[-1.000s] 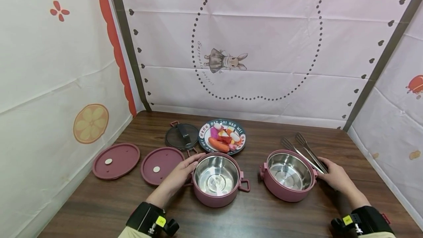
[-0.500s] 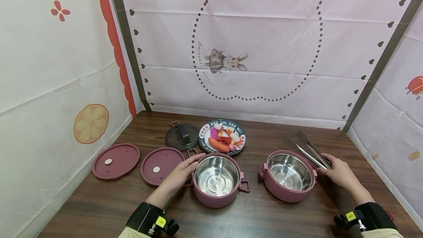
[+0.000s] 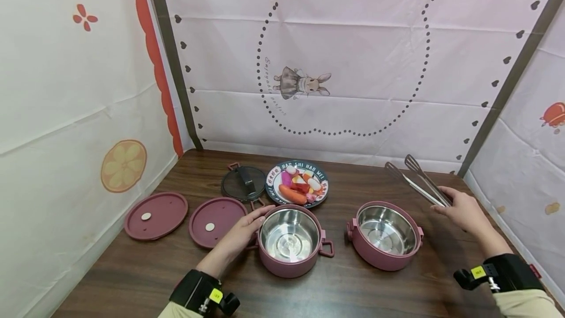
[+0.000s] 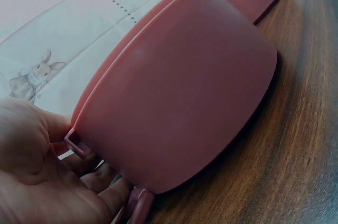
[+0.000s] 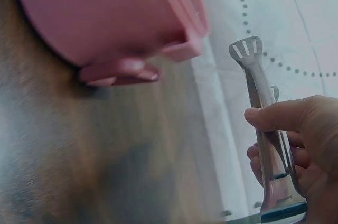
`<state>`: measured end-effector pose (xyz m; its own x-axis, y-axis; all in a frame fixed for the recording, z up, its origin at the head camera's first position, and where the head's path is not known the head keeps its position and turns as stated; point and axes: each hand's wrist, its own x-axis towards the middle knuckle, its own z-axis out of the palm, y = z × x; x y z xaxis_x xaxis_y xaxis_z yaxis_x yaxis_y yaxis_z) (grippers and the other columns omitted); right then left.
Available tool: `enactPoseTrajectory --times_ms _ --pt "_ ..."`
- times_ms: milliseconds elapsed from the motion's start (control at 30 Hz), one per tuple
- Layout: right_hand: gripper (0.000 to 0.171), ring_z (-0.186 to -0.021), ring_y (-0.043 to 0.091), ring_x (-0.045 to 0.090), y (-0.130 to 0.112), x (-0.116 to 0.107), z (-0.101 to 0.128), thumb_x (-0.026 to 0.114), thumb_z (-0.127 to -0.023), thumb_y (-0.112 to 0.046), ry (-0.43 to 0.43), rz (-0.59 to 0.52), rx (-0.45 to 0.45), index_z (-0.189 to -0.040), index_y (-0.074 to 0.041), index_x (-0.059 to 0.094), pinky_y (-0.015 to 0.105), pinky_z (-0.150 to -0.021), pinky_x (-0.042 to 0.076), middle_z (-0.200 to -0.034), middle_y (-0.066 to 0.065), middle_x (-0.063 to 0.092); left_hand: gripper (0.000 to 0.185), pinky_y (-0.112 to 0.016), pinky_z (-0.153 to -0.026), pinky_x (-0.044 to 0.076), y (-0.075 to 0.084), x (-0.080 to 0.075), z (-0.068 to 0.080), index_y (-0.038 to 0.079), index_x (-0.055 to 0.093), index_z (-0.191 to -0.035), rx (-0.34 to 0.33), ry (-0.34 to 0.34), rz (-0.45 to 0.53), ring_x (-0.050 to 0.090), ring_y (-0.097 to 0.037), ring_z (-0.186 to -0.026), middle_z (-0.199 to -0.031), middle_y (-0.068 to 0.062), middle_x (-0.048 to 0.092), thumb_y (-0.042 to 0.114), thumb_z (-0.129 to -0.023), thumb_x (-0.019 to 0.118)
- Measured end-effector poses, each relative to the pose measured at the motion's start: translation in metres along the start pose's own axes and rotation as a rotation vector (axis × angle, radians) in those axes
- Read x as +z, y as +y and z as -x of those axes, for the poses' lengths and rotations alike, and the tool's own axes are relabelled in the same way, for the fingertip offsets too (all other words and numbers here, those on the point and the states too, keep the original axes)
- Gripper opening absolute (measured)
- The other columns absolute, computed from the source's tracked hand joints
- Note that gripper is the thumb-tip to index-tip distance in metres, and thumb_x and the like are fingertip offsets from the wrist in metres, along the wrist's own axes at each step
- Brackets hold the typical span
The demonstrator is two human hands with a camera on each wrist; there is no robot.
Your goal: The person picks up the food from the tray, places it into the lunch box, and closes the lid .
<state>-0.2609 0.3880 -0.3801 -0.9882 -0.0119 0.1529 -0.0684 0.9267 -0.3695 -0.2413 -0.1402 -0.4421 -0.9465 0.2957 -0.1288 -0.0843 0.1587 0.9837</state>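
Right hand (image 3: pixel 461 210) pinches steel tongs (image 3: pixel 419 183) near the hinge end; light, stiff, slick. Left hand (image 3: pixel 244 232), fingers relaxed, rests against the near pot (image 3: pixel 289 242).

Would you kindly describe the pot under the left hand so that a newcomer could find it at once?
On the wooden table, two pink steel-lined pots stand side by side in front. It is the left pot, below the food plate, touched by the left hand. The other pot stands untouched.

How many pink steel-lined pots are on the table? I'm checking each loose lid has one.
2. One pot sits front centre, the left hand resting against its rim; the other pot stands to its right, untouched. None looks hidden.
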Motion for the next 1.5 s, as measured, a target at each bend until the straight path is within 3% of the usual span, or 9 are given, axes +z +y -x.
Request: enactPoseTrajectory --times_ms 433,767,1067,1300,1500 --pt "0.066 -0.112 0.057 0.057 -0.045 -0.025 -0.018 0.074 -0.089 -0.027 0.014 -0.023 -0.141 -0.138 0.011 0.049 0.067 -0.09 0.046 -0.123 0.039 0.06 0.043 -0.055 -0.115 0.036 -0.002 0.001 -0.001 0.017 0.047 -0.149 -0.005 0.008 0.007 0.042 -0.036 -0.143 -0.157 -0.014 0.042 0.018 -0.107 0.039" --pt "0.061 -0.11 0.047 0.063 -0.098 -0.014 -0.027 0.076 -0.087 -0.02 -0.032 -0.121 -0.271 -0.136 0.008 0.054 0.06 -0.092 0.049 -0.126 0.033 0.063 0.044 -0.046 -0.11 0.043 -0.004 -0.002 0.001 0.013 0.043 -0.152 0.037 -0.025 -0.019 0.046 -0.034 -0.139 -0.157 -0.016 0.04 0.019 -0.108 0.037" --pt "0.059 -0.128 0.046 0.053 -0.144 -0.002 -0.026 0.074 -0.088 -0.015 -0.112 -0.121 -0.385 -0.14 0.003 0.053 0.061 -0.106 0.042 -0.137 0.028 0.058 0.044 -0.049 -0.113 0.04 0.0 -0.001 0.003 0.014 0.043 -0.152 0.029 -0.021 -0.013 0.044 -0.035 -0.141 -0.158 -0.016 0.04 0.02 -0.108 0.037" --pt "0.052 -0.105 0.03 0.068 -0.165 0.012 -0.029 0.076 -0.086 -0.014 -0.135 -0.074 -0.451 -0.134 -0.002 0.061 0.049 -0.089 0.053 -0.122 0.021 0.069 0.044 -0.05 -0.113 0.039 0.0 -0.001 0.003 0.013 0.043 -0.152 0.032 -0.02 -0.005 0.043 -0.036 -0.142 -0.158 -0.016 0.039 0.019 -0.108 0.037" --pt "0.051 -0.09 0.021 0.067 -0.173 0.026 -0.032 0.077 -0.086 -0.017 -0.189 -0.004 -0.447 -0.133 -0.002 0.062 0.035 -0.072 0.047 -0.116 0.018 0.073 0.044 -0.047 -0.111 0.042 -0.001 0.0 0.003 0.013 0.044 -0.151 0.024 -0.007 0.001 0.045 -0.035 -0.14 -0.158 -0.015 0.04 0.018 -0.108 0.038"
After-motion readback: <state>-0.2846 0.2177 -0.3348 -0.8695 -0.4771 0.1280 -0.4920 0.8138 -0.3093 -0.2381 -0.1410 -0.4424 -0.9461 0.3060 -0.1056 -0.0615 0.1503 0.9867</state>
